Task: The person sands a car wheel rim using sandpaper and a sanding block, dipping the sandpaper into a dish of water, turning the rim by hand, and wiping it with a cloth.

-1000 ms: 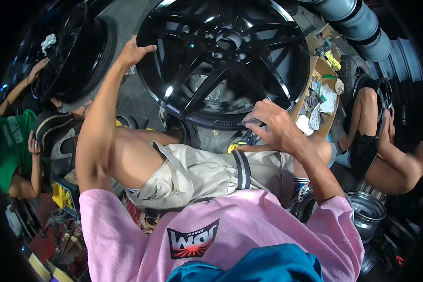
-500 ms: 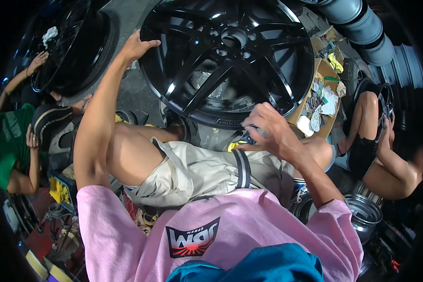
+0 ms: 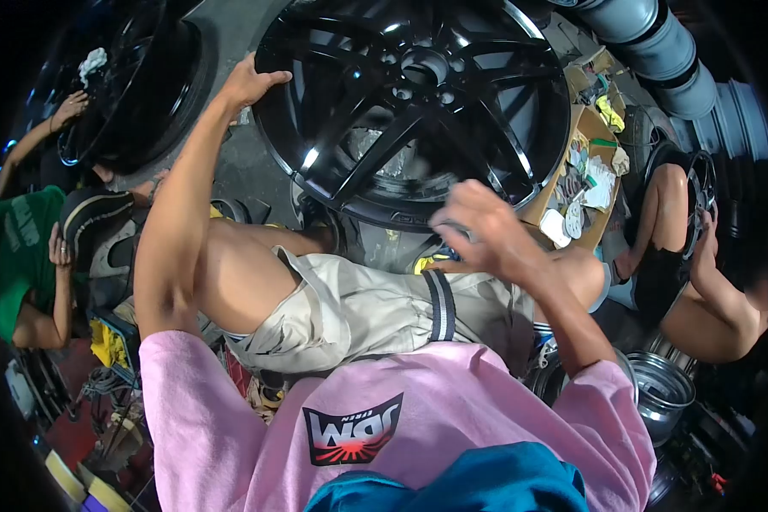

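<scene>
A glossy black wheel (image 3: pixel 414 117) faces you at twelve o'clock, its nine-o'clock edge clasped in your left hand (image 3: pixel 256 83). Your right hand (image 3: pixel 484 229), loosely curled and blurred, is near its five-o'clock edge; whether it holds anything cannot be told.

Pink shirt (image 3: pixel 486 401) reads "JDM", "EFREN"

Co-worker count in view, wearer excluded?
2: one co-worker in green at far left, beyond the wearer's left hand; another co-worker at far right, knee raised. Dark edges may hide more.
</scene>
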`<action>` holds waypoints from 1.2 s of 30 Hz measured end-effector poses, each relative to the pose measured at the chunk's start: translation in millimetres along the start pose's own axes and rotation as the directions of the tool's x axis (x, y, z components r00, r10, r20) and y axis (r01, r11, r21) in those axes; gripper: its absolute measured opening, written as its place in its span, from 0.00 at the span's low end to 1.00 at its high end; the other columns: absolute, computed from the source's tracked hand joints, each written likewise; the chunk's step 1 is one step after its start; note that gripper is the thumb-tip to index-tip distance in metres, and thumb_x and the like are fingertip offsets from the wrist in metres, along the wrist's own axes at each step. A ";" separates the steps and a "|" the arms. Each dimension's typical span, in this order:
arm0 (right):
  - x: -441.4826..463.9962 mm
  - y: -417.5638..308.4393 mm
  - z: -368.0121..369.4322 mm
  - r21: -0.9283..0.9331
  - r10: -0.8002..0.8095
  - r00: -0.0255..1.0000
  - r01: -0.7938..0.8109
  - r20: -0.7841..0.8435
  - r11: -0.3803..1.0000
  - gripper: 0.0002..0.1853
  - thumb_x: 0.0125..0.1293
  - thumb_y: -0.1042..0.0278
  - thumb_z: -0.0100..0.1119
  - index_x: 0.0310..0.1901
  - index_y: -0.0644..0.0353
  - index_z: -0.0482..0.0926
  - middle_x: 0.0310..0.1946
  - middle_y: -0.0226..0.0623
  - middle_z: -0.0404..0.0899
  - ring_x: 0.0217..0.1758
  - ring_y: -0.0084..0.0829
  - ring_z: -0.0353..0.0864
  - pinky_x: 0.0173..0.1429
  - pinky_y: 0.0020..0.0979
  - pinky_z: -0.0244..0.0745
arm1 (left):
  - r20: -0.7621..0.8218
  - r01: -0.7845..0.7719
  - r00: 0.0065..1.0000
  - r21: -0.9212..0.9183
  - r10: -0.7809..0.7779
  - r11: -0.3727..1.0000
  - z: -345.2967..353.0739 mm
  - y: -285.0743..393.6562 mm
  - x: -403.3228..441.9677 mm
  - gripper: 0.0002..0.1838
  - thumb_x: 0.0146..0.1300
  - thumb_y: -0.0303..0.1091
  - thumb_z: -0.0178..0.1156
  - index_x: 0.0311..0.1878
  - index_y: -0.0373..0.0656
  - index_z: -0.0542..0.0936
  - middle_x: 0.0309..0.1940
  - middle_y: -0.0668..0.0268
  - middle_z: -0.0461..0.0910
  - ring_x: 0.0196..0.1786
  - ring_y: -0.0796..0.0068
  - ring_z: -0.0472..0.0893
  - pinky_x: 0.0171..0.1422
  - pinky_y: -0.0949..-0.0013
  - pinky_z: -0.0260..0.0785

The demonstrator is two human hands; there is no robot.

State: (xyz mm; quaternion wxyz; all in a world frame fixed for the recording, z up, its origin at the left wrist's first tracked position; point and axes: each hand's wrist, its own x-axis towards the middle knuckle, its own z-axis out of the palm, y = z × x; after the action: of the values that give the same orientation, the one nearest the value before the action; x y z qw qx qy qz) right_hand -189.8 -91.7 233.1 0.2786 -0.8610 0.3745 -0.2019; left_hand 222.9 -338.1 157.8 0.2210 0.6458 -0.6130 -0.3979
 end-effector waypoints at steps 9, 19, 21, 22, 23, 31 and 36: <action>75.3 -35.7 60.4 0.260 0.102 0.992 -0.078 -0.079 0.962 0.09 0.71 0.70 0.71 0.48 0.64 0.89 0.40 0.43 0.79 0.46 0.46 0.82 0.51 0.45 0.79 | -0.005 0.001 1.000 -0.023 -0.001 1.000 2.1 -10.7 5.9 0.37 0.61 0.42 0.82 0.70 0.35 0.82 0.60 0.52 0.90 0.59 0.61 0.91 0.68 0.59 0.82; 3.6 -50.6 20.3 0.241 0.357 0.902 -0.300 -0.243 0.923 0.08 0.71 0.74 0.72 0.51 0.61 0.89 0.40 0.43 0.79 0.41 0.45 0.85 0.46 0.43 0.80 | -0.019 -0.049 0.998 0.186 0.054 0.981 -6.7 -13.8 7.2 0.38 0.71 0.53 0.74 0.72 0.33 0.79 0.62 0.46 0.88 0.64 0.56 0.88 0.71 0.56 0.78; -21.8 -51.1 10.9 0.193 0.339 0.896 -0.293 -0.286 0.937 0.09 0.71 0.74 0.73 0.51 0.60 0.90 0.40 0.42 0.80 0.40 0.43 0.86 0.45 0.41 0.80 | -0.011 -0.038 0.999 0.452 0.048 0.891 -17.5 -3.8 2.1 0.42 0.72 0.58 0.72 0.76 0.33 0.76 0.66 0.40 0.85 0.70 0.45 0.84 0.78 0.51 0.73; -35.2 -50.5 5.0 0.145 0.376 0.863 -0.347 -0.338 0.927 0.10 0.71 0.75 0.73 0.52 0.60 0.91 0.40 0.41 0.81 0.40 0.40 0.86 0.44 0.40 0.80 | -0.009 -0.050 0.998 0.455 0.061 0.889 -23.8 4.5 -5.9 0.42 0.72 0.58 0.72 0.76 0.33 0.76 0.66 0.40 0.85 0.70 0.45 0.84 0.78 0.51 0.73; -48.6 -48.4 -0.8 0.101 0.410 0.823 -0.405 -0.393 0.909 0.11 0.70 0.75 0.74 0.53 0.59 0.91 0.40 0.39 0.82 0.40 0.37 0.87 0.44 0.39 0.81 | -0.072 -0.171 0.967 0.531 0.246 0.830 -29.7 8.7 -10.6 0.39 0.73 0.56 0.71 0.75 0.35 0.77 0.64 0.42 0.86 0.69 0.46 0.85 0.76 0.51 0.74; -102.8 -29.2 -14.0 -0.093 0.448 0.661 -0.616 -0.602 0.782 0.15 0.70 0.77 0.73 0.57 0.58 0.91 0.44 0.41 0.84 0.42 0.37 0.88 0.47 0.37 0.84 | 0.281 -0.456 0.863 0.072 0.421 0.887 43.5 176.3 -149.0 0.17 0.80 0.40 0.66 0.57 0.35 0.89 0.45 0.58 0.91 0.51 0.71 0.88 0.59 0.65 0.79; -75.6 -21.4 3.6 -0.138 0.306 0.806 -0.426 -0.506 0.894 0.21 0.66 0.76 0.76 0.61 0.59 0.89 0.45 0.39 0.81 0.46 0.40 0.85 0.49 0.41 0.83 | 0.715 -0.611 0.620 0.181 0.324 0.770 134.6 161.0 -211.3 0.30 0.77 0.44 0.68 0.71 0.31 0.79 0.66 0.40 0.83 0.69 0.41 0.83 0.76 0.49 0.75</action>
State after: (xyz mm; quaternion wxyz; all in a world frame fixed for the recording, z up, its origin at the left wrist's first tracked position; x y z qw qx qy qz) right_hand -224.6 -21.2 233.3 0.1043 -0.7238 0.6129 -0.2993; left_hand 32.5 -130.7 254.8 -0.0464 0.3107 -0.8682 -0.3841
